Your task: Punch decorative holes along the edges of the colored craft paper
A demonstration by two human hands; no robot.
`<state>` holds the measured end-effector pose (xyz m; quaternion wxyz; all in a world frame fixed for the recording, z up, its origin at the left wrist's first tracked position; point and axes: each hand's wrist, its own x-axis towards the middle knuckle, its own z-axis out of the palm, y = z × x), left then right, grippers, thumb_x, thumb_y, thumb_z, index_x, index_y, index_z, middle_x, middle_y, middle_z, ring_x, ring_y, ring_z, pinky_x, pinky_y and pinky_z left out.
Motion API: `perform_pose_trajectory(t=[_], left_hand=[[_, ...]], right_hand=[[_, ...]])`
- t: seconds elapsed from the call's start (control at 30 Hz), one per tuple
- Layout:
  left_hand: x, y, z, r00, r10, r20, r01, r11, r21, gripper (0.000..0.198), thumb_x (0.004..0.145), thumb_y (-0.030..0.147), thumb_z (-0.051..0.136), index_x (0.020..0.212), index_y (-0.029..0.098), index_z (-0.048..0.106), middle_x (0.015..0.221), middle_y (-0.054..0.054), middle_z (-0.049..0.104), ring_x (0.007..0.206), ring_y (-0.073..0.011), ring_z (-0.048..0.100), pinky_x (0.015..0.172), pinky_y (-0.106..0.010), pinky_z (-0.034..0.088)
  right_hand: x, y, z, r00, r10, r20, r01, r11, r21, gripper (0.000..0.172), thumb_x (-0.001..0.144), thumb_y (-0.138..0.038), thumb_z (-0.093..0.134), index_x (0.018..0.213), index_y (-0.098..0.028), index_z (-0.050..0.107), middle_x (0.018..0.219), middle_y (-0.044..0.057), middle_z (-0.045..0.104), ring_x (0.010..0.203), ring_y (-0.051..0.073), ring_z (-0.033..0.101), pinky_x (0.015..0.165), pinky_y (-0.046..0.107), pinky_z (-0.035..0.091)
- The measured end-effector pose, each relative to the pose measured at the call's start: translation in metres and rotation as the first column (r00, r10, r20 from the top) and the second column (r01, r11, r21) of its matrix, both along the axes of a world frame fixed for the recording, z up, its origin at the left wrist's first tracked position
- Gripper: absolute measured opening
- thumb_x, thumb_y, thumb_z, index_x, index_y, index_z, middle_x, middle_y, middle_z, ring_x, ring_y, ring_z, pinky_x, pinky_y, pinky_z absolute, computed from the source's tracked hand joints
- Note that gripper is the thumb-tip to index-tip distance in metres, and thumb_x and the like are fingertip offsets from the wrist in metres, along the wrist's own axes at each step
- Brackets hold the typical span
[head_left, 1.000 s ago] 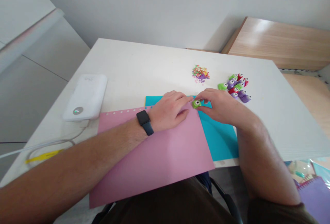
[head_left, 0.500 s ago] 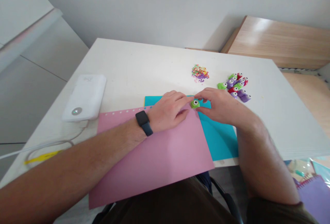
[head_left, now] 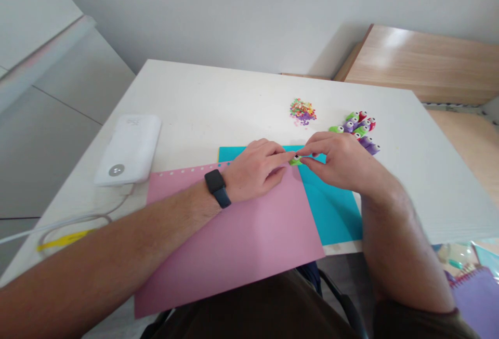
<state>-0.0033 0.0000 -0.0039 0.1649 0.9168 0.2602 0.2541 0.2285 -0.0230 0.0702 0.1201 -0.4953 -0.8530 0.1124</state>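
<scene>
A pink sheet of paper (head_left: 241,235) lies over a blue sheet (head_left: 331,209), with a row of small punched holes along its upper edge. At its upper right corner sits a small green craft punch (head_left: 295,161) with a white round top, partly covered by fingers. My left hand (head_left: 259,167) rests palm down on the pink sheet, fingers stretched out, its index fingertip touching the punch. My right hand (head_left: 335,159) closes thumb and index finger at the punch's top right side. Whether a paper bit is between those fingertips is too small to see.
Behind the hands lies a heap of tiny coloured paper cut-outs (head_left: 303,112). To its right stand several green, purple and red punches (head_left: 360,126). A white power bank (head_left: 130,149) with a cable (head_left: 78,218) lies on the left of the white table (head_left: 202,100).
My right thumb and index finger have come together over the top of the green punch, covering part of it. My left index finger has shifted slightly right onto the punch.
</scene>
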Motion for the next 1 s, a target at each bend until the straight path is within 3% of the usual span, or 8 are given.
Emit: perform_pose_trajectory(t=[0.3, 1.0], left_hand=[[-0.0004, 0.0001, -0.0009, 1.000, 0.001, -0.010, -0.001, 0.999, 0.037, 0.036, 0.102, 0.025, 0.049, 0.134, 0.022, 0.064, 0.120, -0.011, 0.066, 0.107, -0.0242, 0.059, 0.097, -0.043, 0.048], [0.0035, -0.0027, 0.0000, 0.999, -0.010, -0.050, 0.014, 0.997, 0.077, 0.036, 0.101, 0.024, 0.049, 0.135, 0.017, 0.060, 0.122, -0.012, 0.065, 0.109, -0.0255, 0.058, 0.097, -0.043, 0.047]], right_hand=[[0.0002, 0.0000, -0.0022, 0.999, 0.036, 0.030, -0.036, 0.999, 0.011, 0.022, 0.092, -0.021, 0.062, 0.095, -0.024, 0.084, 0.090, 0.005, 0.077, 0.083, 0.021, 0.069, 0.075, 0.033, 0.047], [-0.0049, -0.0007, -0.0055, 0.996, 0.083, 0.017, -0.082, 0.995, -0.054, 0.021, 0.088, -0.012, 0.059, 0.074, -0.018, 0.073, 0.078, 0.005, 0.071, 0.075, 0.018, 0.064, 0.072, 0.029, 0.043]])
